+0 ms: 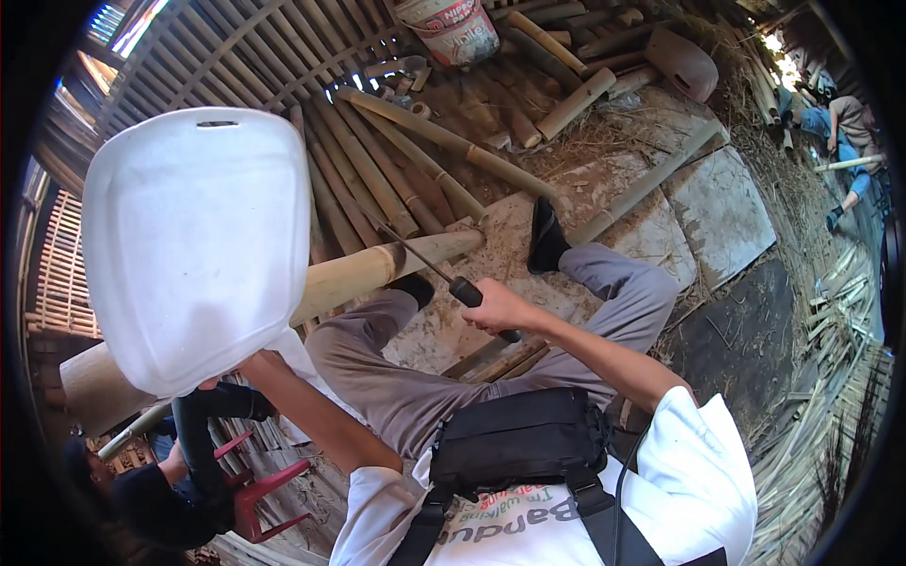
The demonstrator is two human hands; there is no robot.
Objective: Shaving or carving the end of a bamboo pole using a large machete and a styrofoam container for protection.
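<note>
As my right hand (498, 308) grips a thin black-handled metal tool (465, 291) across a pale round bamboo pole (344, 281) at nine o'clock, the pole's visible stretch appears unsplit, most work seemingly left; a white plastic panel (203, 250) hides my left hand's (251, 362) grip.

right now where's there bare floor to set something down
The pale slab between the long pole and the dark sheet looks mostly bare, just dirty. The dark sheet is open but littered. Crowded: beyond the thick bamboo, where poles lie packed together, and the right side, heaped with split strips.
</note>
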